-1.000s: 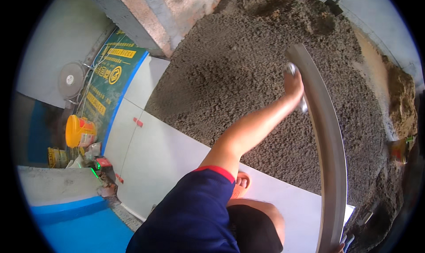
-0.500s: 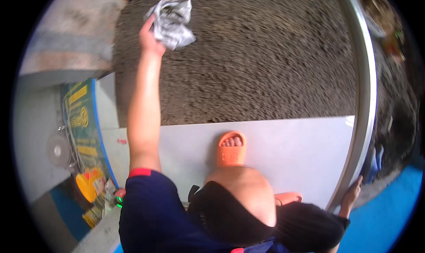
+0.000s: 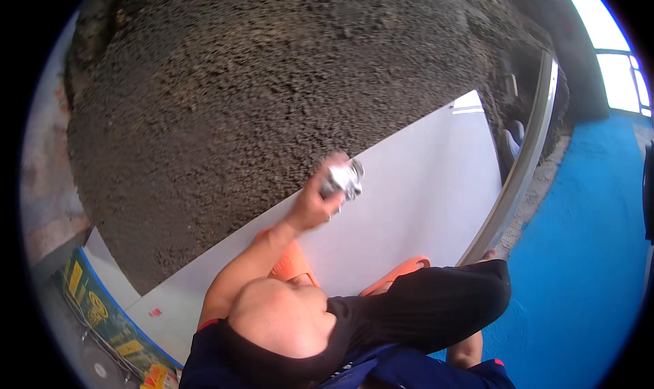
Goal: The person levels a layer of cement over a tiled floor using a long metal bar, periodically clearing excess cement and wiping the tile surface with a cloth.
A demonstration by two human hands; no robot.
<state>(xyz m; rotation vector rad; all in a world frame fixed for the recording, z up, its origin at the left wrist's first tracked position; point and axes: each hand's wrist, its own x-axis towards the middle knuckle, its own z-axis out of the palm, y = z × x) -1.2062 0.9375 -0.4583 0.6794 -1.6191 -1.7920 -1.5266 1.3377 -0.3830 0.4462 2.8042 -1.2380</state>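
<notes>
My left hand (image 3: 317, 201) is closed round a crumpled silvery sheet (image 3: 345, 178); whether it is cloth or plastic I cannot tell. The hand, slightly blurred, is over the far edge of a large pale grey tile (image 3: 422, 178), where it meets rough dark mortar (image 3: 259, 110). Low on the right, the fingers of my right hand (image 3: 489, 255) show at the near end of a long metal straightedge bar (image 3: 523, 184). They are wrapped on the bar; my knee hides most of that hand. My orange sandals (image 3: 388, 276) rest on the tile.
Blue floor (image 3: 565, 253) lies to the right, beyond the bar. At lower left are a green-and-yellow printed box (image 3: 102, 300) with a blue edge, a clear round lid (image 3: 101, 370) and a yellow packet (image 3: 157, 377). A bare wall (image 3: 51, 171) borders the mortar on the left.
My left hand has come back from far over the mortar to the tile's far edge, still holding the silvery sheet. The view has turned, so tile and bar now lie slanted.
</notes>
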